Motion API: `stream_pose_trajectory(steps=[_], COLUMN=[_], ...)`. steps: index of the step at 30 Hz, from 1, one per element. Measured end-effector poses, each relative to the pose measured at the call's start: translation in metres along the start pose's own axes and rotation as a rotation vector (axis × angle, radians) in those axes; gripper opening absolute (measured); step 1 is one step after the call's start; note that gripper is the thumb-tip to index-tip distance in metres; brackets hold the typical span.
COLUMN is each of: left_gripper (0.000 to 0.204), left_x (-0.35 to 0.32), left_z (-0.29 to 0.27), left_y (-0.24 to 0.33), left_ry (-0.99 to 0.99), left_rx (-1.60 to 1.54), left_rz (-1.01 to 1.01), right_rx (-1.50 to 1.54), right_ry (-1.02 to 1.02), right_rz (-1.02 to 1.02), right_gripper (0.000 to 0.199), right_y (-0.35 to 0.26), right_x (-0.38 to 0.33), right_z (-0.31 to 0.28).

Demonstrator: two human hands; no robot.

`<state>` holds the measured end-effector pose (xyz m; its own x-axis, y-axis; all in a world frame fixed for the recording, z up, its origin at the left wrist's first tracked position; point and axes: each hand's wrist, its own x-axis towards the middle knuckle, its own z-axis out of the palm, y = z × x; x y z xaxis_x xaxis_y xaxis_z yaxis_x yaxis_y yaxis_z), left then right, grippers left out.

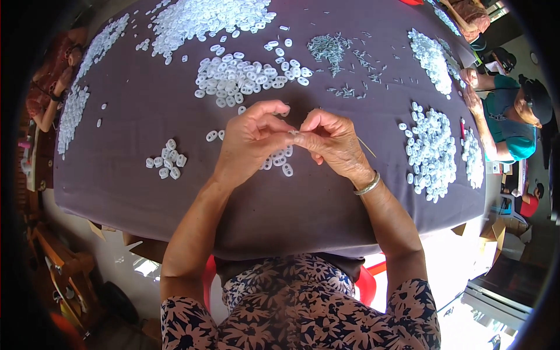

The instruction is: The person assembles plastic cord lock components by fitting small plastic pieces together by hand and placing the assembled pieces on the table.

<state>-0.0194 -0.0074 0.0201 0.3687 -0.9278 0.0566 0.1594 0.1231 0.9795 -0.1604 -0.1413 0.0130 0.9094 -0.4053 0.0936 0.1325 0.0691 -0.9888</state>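
My left hand [252, 135] and my right hand [333, 143] meet above the middle of the table. Between the thumbs and fingertips of both is a small whitish piece [294, 133], mostly covered, so its exact kind cannot be made out. From behind my right hand a thin yellowish stick [367, 147] pokes out; whether the hand holds it is unclear. Under my hands lie several white oval plastic pieces [287, 170] with two holes each. A larger heap of the same ovals [236, 76] sits just beyond my fingers.
Small grey-green pins [329, 51] are scattered at the far side of the dark tablecloth [291, 216]. Piles of white pieces lie far off [210, 17], at right [433, 154] and in a small left cluster [168, 159]. Other people work at both sides, one in teal [513, 116].
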Motion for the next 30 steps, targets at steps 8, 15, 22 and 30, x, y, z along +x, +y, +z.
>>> stream_pose_trajectory(steps=[8,15,22,30], left_gripper=[0.041,0.036,0.03,0.032], left_x=[0.005,0.006,0.005,0.007], left_z=[-0.005,-0.011,-0.015,-0.012], left_y=[-0.005,-0.003,-0.009,-0.016], left_ry=[0.109,0.172,0.135,0.15], left_rx=[0.139,0.174,0.142,0.214], left_rz=[0.062,0.045,0.073,0.12], right_rx=[-0.271,-0.77,-0.968,-1.048], right_ry=[0.477,0.347,0.154,-0.042], right_rz=[-0.116,-0.158,-0.137,-0.197], right_gripper=[0.006,0.004,0.006,0.009], right_y=[-0.023,-0.005,-0.017,-0.013], right_x=[0.01,0.017,0.028,0.04], right_z=[-0.058,-0.052,-0.037,-0.033])
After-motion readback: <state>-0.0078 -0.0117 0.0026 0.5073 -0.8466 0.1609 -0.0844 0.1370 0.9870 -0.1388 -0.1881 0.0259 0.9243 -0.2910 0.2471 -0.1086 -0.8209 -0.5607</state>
